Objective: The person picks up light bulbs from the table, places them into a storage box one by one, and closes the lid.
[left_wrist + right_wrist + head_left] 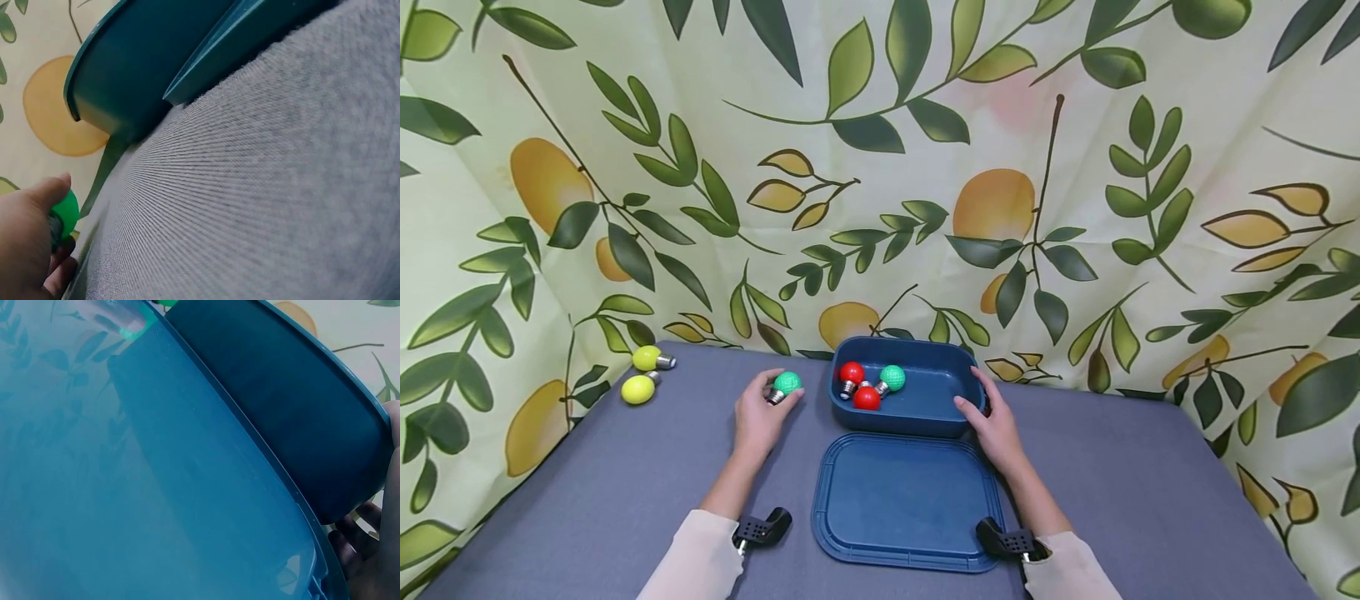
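Two red bulbs (867, 398) and one green bulb (892, 378) are lying inside the blue box (898, 422), just below the frame's centre. Left of it, the left hand (762, 414) is pinching a second green bulb (787, 383); the right hand (997, 423) is gripping the box's right rim. Packing is looking about half done: the held bulb and two yellow bulbs (637, 390) at frame left are remaining outside, and the lid (910, 500) is lying unfitted below the box.

A: On my feed the lid (906, 500) reads as glossy, smooth plastic. Is the tub (910, 423) the same?

B: Plastic too from where I'm sitting, more satin though. Red bulb (867, 400) looks shiny, bulb caps (666, 362) look metal, and the tablecloth (262, 181) is matt, rough weave.
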Demonstrator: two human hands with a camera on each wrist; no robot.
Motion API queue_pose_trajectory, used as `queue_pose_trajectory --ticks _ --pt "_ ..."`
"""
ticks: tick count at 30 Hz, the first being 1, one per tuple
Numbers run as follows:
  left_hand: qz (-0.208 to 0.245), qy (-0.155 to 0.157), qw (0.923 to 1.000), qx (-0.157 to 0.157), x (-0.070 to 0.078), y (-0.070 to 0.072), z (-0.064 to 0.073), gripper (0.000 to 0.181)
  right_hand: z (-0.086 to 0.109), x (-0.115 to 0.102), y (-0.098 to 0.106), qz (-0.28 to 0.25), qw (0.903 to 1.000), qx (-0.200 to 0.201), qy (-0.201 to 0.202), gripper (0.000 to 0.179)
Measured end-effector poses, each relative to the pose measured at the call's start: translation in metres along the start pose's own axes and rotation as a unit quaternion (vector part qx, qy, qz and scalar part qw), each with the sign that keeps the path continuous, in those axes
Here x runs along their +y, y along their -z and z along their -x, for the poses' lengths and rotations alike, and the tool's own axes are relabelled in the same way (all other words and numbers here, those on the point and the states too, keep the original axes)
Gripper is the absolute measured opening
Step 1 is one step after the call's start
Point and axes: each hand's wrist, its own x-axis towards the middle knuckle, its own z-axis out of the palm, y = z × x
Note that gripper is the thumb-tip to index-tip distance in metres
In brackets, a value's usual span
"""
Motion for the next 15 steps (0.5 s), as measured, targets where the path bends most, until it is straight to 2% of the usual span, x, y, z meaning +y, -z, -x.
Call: queue_pose_trajectory --ticks 2,9,15 --pt "0.001 -0.004 1.0 0.008 0.001 -0.0006 0.0004 0.051 0.0002 -0.0003 -0.0002 0.0 1.0 -0.001 0.001 0.066" --pt "0.01 0.016 0.9998 0.002 0.0043 -0.0043 0.0022 0.058 0.0003 -0.0001 -0.0007 0.0 1.0 -0.001 0.001 0.066" --pt "0.005 -0.001 1.0 0.003 0.0032 -0.0055 0.002 0.049 0.0009 -0.0014 0.0001 -0.008 1.0 -0.003 -0.001 0.067"
